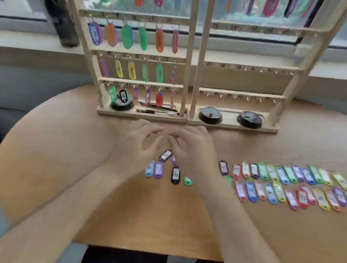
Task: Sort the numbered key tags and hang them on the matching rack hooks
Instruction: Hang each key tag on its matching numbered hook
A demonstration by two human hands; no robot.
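Working close over the desk (59,162), I had my left hand (137,147) and right hand (192,148) tip to tip just before the wooden rack (192,69), fingers (154,127) curled narrow, probably to handle a tag's ring. Blur hid whether they truly pinched the black key tag (165,155) tilted beneath them. A few loose tags (158,169) lay under my wrists and two long rows of tags (290,185) lay off to the right, my right forearm crossing their near end. On the rack's left half most hooks were hung already, while the lower right hooks (241,97) stood bare above two round black pieces (210,114).
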